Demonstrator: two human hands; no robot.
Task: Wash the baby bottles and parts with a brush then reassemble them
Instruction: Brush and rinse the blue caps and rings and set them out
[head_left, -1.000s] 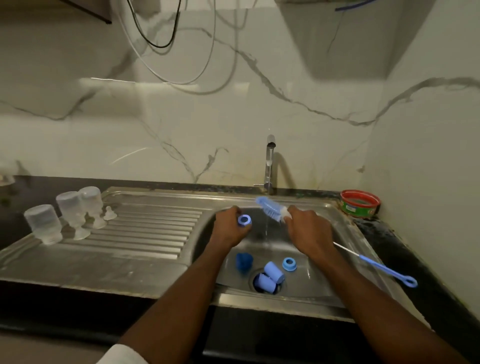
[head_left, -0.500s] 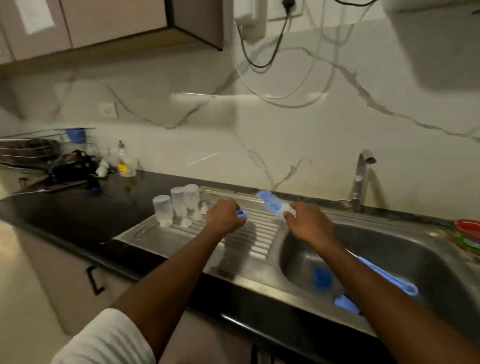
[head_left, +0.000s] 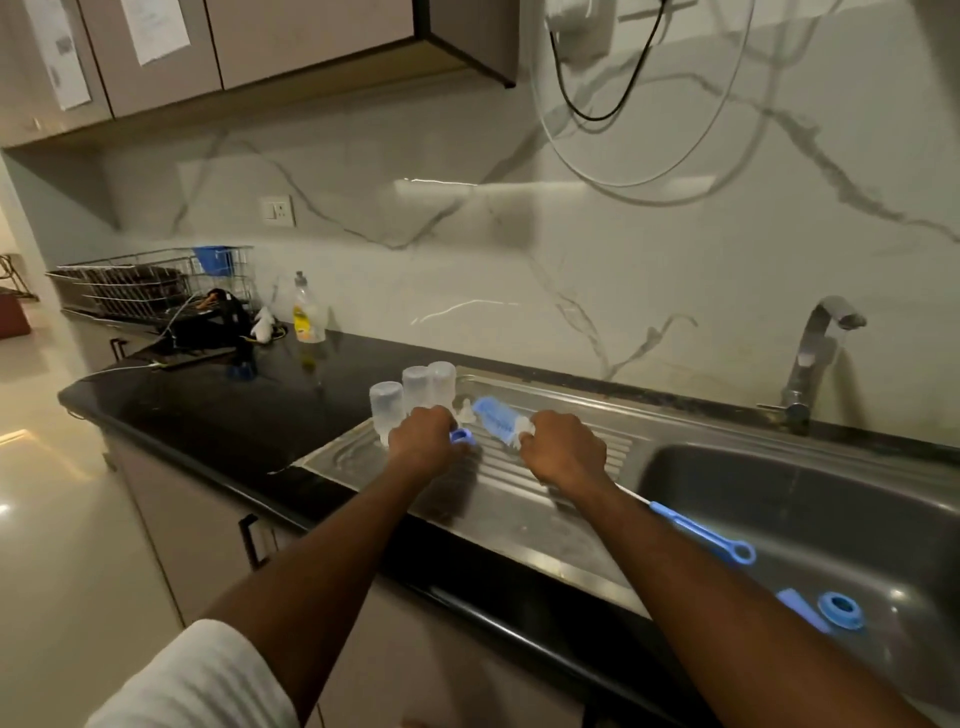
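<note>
My left hand (head_left: 423, 436) pinches a small blue bottle ring (head_left: 461, 435) low over the ribbed steel drainboard (head_left: 524, 509). My right hand (head_left: 563, 449) grips the blue bottle brush (head_left: 497, 418) just below its bristles; the handle runs back under my forearm, its looped end (head_left: 740, 552) over the sink. Three clear bottles (head_left: 413, 397) stand upside down on the drainboard just behind my left hand, with a clear teat (head_left: 466, 410) beside them. In the sink basin (head_left: 831, 499) lie another blue ring (head_left: 840, 610) and a blue cap (head_left: 800, 608).
The tap (head_left: 815, 353) stands behind the basin. On the black counter (head_left: 249, 415) to the left are a dish-soap bottle (head_left: 307, 312), dark clutter and a wire dish rack (head_left: 145, 283). Cables hang on the marble wall; cupboards are overhead.
Both hands moved left from over the sink basin to the drainboard, carrying the ring and the brush. My view turned left, bringing the counter and rack into sight.
</note>
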